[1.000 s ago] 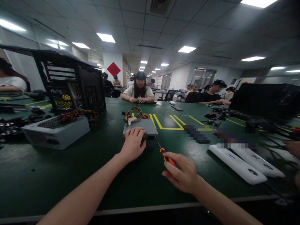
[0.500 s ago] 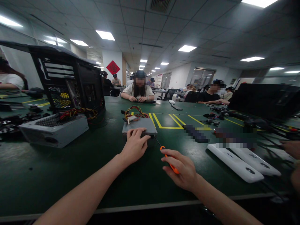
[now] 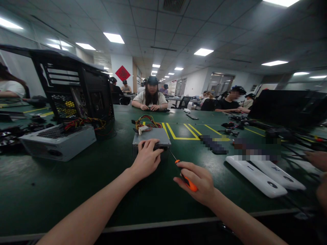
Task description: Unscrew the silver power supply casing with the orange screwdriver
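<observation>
A grey computer power supply [image 3: 150, 135] sits on the table in front of me, a bundle of coloured cables [image 3: 147, 122] with a white connector lying on and behind its top. My left hand [image 3: 146, 156] grips its near side, fingers over the top edge and thumb along the front face. An orange-and-black screwdriver [image 3: 189, 183] is in my right hand [image 3: 198, 182], its shaft slanting up and left. The tip meets or nearly meets the right front corner of the power supply; exact contact is too small to tell.
On the left stand a second power supply [image 3: 58, 144] and a black computer case [image 3: 97, 92]. Two white devices [image 3: 258, 177] lie to the right, below a pixelated dark item [image 3: 213, 144]. A black monitor [image 3: 286, 107] is farther right. A person [image 3: 152, 98] sits opposite.
My right hand's fingers have shifted on the screwdriver handle, and more of the orange grip's lower end shows. My left hand and the power supply have stayed in place.
</observation>
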Motion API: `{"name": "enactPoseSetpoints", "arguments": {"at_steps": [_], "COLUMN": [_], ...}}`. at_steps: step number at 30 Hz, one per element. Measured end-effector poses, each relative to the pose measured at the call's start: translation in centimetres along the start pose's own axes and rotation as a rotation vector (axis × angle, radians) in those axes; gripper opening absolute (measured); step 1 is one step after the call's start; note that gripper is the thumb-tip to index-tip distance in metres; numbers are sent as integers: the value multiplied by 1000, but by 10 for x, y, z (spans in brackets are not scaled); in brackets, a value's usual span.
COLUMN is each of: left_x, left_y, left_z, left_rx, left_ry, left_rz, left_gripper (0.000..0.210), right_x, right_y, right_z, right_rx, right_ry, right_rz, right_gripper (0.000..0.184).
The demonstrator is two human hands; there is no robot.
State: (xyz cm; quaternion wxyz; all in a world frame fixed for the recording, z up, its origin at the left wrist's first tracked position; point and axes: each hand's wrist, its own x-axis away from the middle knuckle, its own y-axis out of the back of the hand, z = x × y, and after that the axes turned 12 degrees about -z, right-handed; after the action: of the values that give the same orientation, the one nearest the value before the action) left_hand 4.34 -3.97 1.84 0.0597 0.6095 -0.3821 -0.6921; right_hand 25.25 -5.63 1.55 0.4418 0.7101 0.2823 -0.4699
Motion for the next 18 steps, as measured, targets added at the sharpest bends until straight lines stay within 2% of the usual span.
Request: {"name": "enactPoseSetpoints", "arguments": {"at_steps": [3, 8, 13, 15, 18], "left_x": [0, -1, -2, -2, -2], "left_y": [0, 2, 3, 3, 2], "left_z": [0, -1, -1, -1, -1], "left_rx": [6, 6, 12, 19, 19], "left_ry": [8, 8, 8, 11, 14], "left_rz": [3, 8, 5, -1, -1], "left_gripper": [27, 27, 27, 27, 27], "right_x": [1, -3, -5, -4, 2], "right_y": [1, 5, 5, 3, 0], "right_z": [0, 0, 4, 4, 2], "right_rx": [-20, -162, -132, -124, -140], "right_ry": [6, -8, 103, 124, 64], "right_rz": [46, 126, 188, 176, 95], "right_gripper": [14, 33, 32, 31, 38]}}
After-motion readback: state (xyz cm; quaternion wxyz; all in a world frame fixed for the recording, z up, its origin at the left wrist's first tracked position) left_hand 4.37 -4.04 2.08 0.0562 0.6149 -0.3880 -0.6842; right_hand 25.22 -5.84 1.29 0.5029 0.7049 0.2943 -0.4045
